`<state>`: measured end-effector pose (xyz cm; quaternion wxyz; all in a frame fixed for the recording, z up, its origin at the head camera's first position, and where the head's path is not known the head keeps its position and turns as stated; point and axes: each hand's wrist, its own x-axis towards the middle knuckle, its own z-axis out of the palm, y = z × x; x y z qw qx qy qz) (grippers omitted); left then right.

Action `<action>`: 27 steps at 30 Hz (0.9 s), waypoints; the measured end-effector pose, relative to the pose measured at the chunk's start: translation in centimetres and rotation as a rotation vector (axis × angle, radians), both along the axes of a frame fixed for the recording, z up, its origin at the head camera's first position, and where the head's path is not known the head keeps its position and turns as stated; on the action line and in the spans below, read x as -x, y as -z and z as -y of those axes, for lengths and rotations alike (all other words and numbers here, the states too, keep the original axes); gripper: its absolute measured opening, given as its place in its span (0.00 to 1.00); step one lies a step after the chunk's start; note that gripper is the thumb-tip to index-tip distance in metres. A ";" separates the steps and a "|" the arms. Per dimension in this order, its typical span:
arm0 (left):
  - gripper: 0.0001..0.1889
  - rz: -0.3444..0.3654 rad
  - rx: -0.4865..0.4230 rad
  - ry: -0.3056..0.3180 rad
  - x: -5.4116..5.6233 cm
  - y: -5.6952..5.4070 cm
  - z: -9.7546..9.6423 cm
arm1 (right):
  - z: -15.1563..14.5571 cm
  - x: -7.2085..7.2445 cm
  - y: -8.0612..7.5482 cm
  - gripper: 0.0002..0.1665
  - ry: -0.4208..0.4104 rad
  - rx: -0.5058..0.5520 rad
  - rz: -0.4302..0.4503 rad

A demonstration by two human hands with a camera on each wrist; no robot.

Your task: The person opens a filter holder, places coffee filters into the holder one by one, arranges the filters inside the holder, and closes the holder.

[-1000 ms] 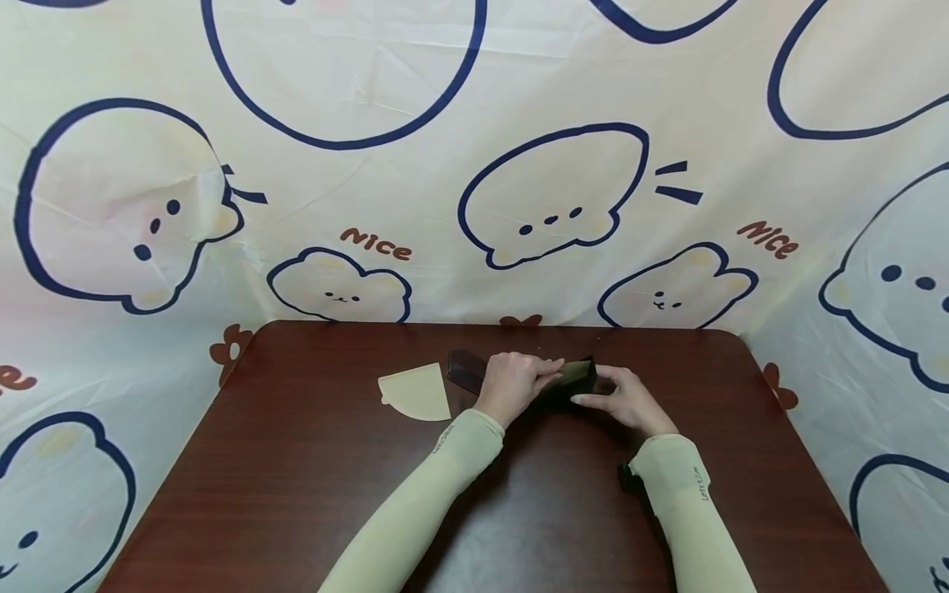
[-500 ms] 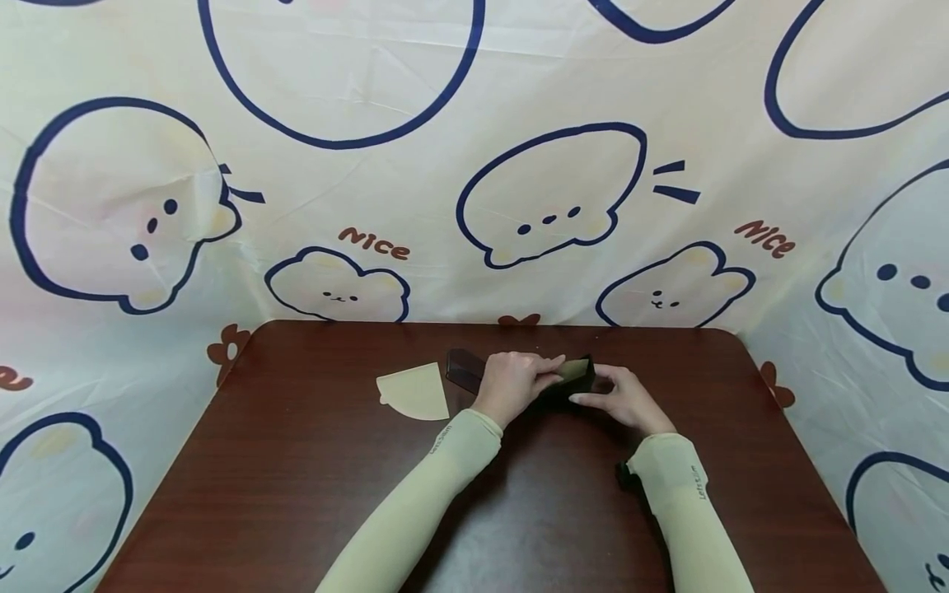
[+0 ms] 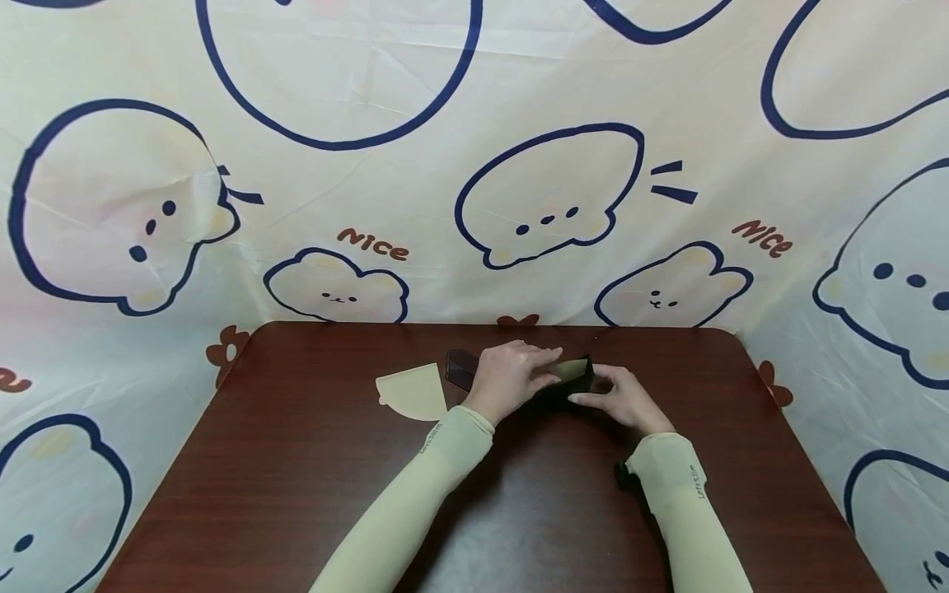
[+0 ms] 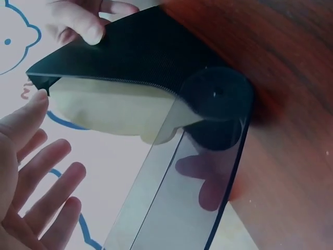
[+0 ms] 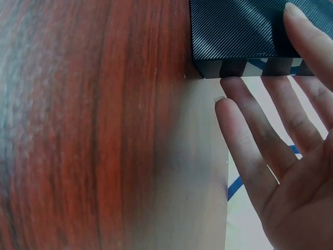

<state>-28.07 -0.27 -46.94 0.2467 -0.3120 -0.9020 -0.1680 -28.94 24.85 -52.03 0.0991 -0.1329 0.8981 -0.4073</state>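
Observation:
A black ribbed case (image 4: 140, 52) with a see-through cover (image 4: 192, 182) swung out on a round pivot stands towards the back of the table. Inside its mouth sits a cream coffee filter paper (image 4: 104, 107). My right hand (image 3: 626, 402) holds the case's right end, thumb on one face and fingers behind the other. My left hand (image 3: 510, 377) is at the case's opening, its fingers spread and relaxed, the thumb tip right at the case's corner in the left wrist view. Another fan-shaped coffee filter paper (image 3: 412, 391) lies flat on the table left of the cover.
The dark brown wooden table (image 3: 311, 494) has rounded far corners. A cream cloth backdrop (image 3: 430, 189) with blue-outlined cartoon shapes hangs behind it and along both sides. A small black item (image 3: 624, 475) shows at the right wrist.
My left hand has lifted a little and loosened its fingers from the paper at the case's mouth, shifting slightly left. The right hand and the case look unchanged.

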 end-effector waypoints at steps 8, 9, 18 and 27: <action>0.22 0.036 0.006 0.002 -0.2 -1.4 2.0 | 0.2 0.0 -0.2 0.22 0.016 -0.032 0.018; 0.22 0.038 0.001 -0.005 -0.2 -1.6 2.4 | 0.2 0.0 -0.2 0.21 0.022 -0.034 0.020; 0.20 -0.021 0.001 -0.039 -0.3 -3.2 6.5 | 0.0 -0.1 -0.7 0.27 0.032 -0.055 0.030; 0.21 0.098 -0.126 -0.073 -0.2 -2.9 11.4 | 0.1 -0.1 -0.5 0.26 0.008 -0.039 0.020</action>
